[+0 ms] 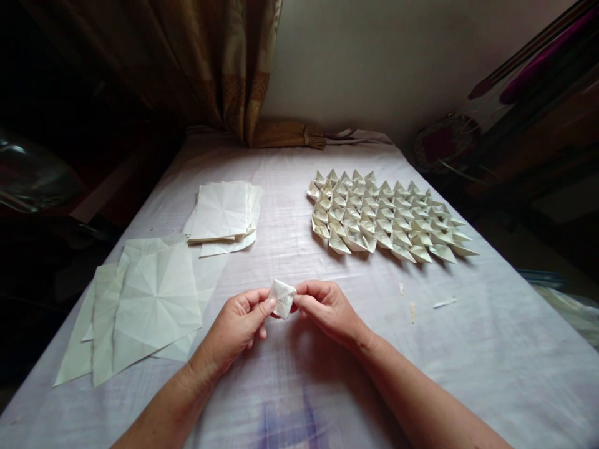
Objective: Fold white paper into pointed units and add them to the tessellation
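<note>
Between my two hands, above the near middle of the table, is a small folded piece of white paper point(282, 298), roughly square with creases on it. My left hand point(246, 317) pinches its left edge, thumb on top. At its right corner my right hand point(327, 307) is closed, thumb and forefinger pressed on the paper. The other right fingers are partly hidden. Off to the left lie loose creased paper sheets point(156, 299), with a neater stack of paper squares point(222, 209) behind them. Rows of folded paper boats point(384, 215) stand at the back right.
A pale cloth point(285, 231) covers the table. Small paper scraps point(444, 304) lie to the right. A brown-gold curtain point(243, 68) hangs down at the back, by a bundled fringed cloth point(290, 134). Dark cluttered space lies beyond both side edges.
</note>
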Available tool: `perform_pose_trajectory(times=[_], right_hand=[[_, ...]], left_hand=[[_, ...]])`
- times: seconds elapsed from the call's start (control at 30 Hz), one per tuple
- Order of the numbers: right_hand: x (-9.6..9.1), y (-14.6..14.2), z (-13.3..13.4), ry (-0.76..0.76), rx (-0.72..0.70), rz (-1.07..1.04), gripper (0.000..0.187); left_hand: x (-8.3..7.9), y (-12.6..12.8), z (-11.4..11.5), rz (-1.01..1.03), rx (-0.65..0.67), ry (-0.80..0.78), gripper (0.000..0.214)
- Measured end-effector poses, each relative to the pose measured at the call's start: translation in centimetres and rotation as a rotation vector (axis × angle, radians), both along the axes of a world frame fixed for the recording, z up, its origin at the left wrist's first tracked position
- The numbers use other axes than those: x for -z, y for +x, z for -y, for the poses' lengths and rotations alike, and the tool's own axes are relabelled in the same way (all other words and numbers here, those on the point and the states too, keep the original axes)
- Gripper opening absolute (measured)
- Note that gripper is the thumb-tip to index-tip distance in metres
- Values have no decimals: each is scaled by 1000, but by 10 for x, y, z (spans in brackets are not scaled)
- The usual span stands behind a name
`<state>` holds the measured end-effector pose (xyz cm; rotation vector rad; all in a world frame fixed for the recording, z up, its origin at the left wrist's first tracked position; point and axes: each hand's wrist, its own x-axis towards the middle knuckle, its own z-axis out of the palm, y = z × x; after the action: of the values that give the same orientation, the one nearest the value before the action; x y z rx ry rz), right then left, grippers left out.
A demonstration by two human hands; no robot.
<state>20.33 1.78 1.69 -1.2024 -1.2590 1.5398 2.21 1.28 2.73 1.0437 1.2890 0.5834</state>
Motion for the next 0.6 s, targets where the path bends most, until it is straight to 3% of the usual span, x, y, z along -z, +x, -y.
perform_pose_trajectory(times=[0.27,0.6], right_hand=[[3,2,2,133,-7,74,25],[13,-1,1,282,147,259,32]], left_hand=[[6,2,1,13,-26,2,57],[6,1,2,71,-52,-4,45]])
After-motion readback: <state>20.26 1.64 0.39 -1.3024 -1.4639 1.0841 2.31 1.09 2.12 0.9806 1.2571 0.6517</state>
